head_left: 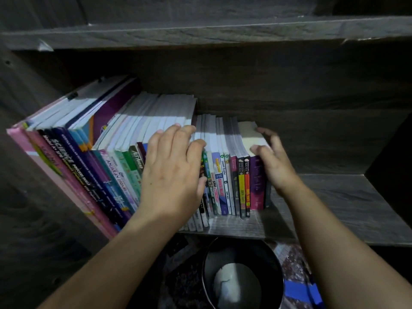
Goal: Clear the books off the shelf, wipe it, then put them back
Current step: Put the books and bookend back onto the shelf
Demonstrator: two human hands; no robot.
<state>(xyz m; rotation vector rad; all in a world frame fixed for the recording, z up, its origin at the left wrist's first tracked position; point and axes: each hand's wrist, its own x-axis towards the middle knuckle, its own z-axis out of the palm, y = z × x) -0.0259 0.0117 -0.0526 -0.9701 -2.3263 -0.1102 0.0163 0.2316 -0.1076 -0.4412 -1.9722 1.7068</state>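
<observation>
A row of books (pixel 93 157) stands upright on a dark grey wooden shelf (pixel 338 210), packed from the left wall to about the middle. My left hand (pixel 174 172) lies flat over the tops and spines of the middle books, fingers extended. My right hand (pixel 276 161) is at the right end of the row, its fingers and thumb around the outermost purple book (pixel 257 181). The smaller books (pixel 225 181) sit between my two hands.
A black bucket (pixel 243 275) with a pale cloth (pixel 234 284) inside stands on the floor below the shelf. Another shelf board (pixel 200 32) runs overhead. The shelf's right half is bare wood. A patterned mat (pixel 298 277) lies at lower right.
</observation>
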